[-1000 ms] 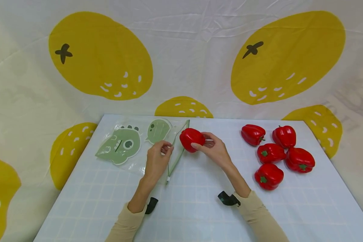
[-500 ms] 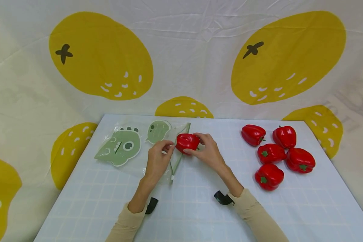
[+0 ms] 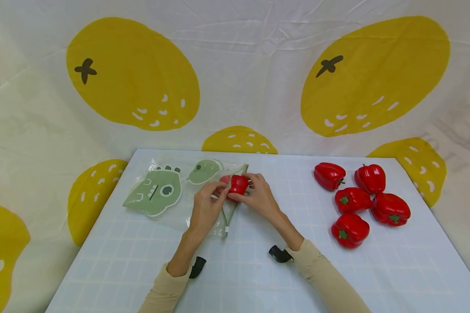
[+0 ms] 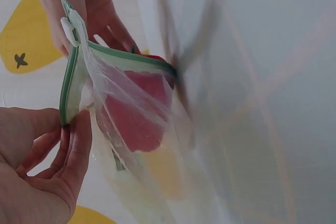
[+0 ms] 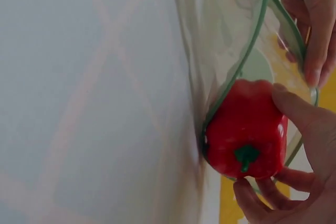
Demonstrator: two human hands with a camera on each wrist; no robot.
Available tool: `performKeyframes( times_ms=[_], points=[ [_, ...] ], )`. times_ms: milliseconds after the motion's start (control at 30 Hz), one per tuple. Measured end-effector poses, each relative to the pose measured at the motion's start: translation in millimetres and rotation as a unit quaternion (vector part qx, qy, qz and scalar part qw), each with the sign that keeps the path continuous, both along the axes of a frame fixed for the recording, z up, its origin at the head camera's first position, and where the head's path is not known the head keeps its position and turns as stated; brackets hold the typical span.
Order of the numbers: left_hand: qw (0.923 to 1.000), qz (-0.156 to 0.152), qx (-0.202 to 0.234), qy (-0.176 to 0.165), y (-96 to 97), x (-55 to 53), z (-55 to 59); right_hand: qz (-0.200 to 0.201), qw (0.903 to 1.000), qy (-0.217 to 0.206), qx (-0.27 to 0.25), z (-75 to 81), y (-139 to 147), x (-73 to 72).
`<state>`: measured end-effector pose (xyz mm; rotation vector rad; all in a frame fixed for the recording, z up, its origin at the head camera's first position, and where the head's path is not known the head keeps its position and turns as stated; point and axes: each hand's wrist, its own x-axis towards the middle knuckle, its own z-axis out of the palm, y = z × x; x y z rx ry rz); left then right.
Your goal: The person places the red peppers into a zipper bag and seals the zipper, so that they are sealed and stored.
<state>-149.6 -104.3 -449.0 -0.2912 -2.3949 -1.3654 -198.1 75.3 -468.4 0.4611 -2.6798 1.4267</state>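
A clear zip bag (image 3: 184, 208) with green dinosaur prints lies on the table, its green-edged mouth facing right. My left hand (image 3: 208, 204) pinches the upper edge of that mouth between thumb and fingers, holding it apart, as the left wrist view shows. In my right hand (image 3: 260, 195) is a red bell pepper (image 5: 247, 129), gripped by thumb and fingertips near its green-stemmed end. The pepper is partly inside the bag mouth; its front part shows pink through the plastic (image 4: 139, 111) in the left wrist view. A white slider (image 4: 69, 31) sits at one end of the green zip.
Several more red bell peppers (image 3: 352, 200) lie grouped on the right side of the white gridded table (image 3: 297, 278). Behind the table hangs a pale cloth (image 3: 250, 87) printed with large yellow fruit. A black wrist camera (image 3: 280, 254) sits at the right sleeve.
My right hand has moved left, carrying the bell pepper from beside the bag into its mouth. The left hand keeps its pinch on the bag edge, nearly in place.
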Motion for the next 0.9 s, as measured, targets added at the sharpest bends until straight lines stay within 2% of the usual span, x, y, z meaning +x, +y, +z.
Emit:
performKeyframes(
  times_ms=[233,400,500,600,733,900],
  points=[
    [0.9999,-0.005,-0.005,0.013,-0.7,-0.7,0.2,-0.007,0.9986,0.007,-0.052,-4.2,-11.4,-4.4],
    [0.9999,-0.002,-0.008,0.01,-2.4,-1.4,-0.2,0.016,0.9962,-0.045,-0.074,-2.8,-9.1,-2.5],
    [0.9999,-0.002,-0.005,0.009,-1.4,-1.2,0.0,0.044,0.9932,-0.081,-0.072,-1.7,-2.5,-0.7],
    [0.9999,-0.001,-0.006,0.008,-0.4,-1.2,-0.5,0.068,0.9906,-0.1,-0.064,-2.9,2.9,-0.4],
    [0.9997,-0.007,-0.015,0.019,0.3,-1.7,-2.3,0.081,0.9887,-0.099,-0.078,-7.2,5.2,-1.9],
    [0.9987,-0.02,-0.013,0.045,1.2,-2.6,-4.2,0.079,0.9879,-0.071,-0.112,-10.3,1.8,-2.2]
  ],
)
